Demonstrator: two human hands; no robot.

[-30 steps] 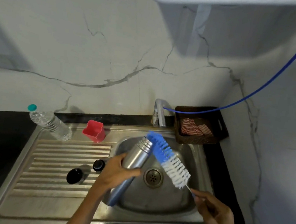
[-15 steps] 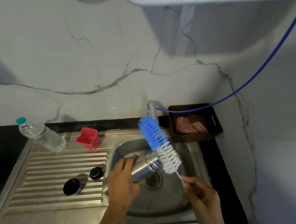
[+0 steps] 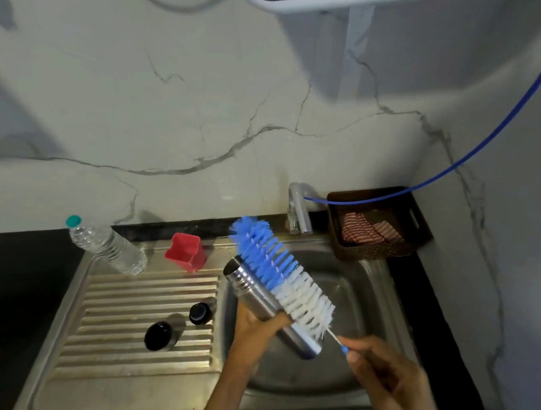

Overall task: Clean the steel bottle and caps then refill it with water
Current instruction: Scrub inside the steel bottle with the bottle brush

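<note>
Fingers [image 3: 279, 319] grip steel bottle [image 3: 262, 299]; right hand [image 3: 375, 366] holds brush [image 3: 283, 278].

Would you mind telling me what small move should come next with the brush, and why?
Probably draw the brush back and aim its blue tip into the steel bottle's open mouth: the bristles lie along the outside, and the left hand holds the bottle steady.

Caps [image 3: 158, 335], cup [image 3: 186, 252] on drainboard [image 3: 105, 364]

one steel bottle [image 3: 266, 299], one brush [image 3: 283, 278], two caps [image 3: 158, 336] [image 3: 200, 313], one plastic bottle [image 3: 108, 246]
</note>
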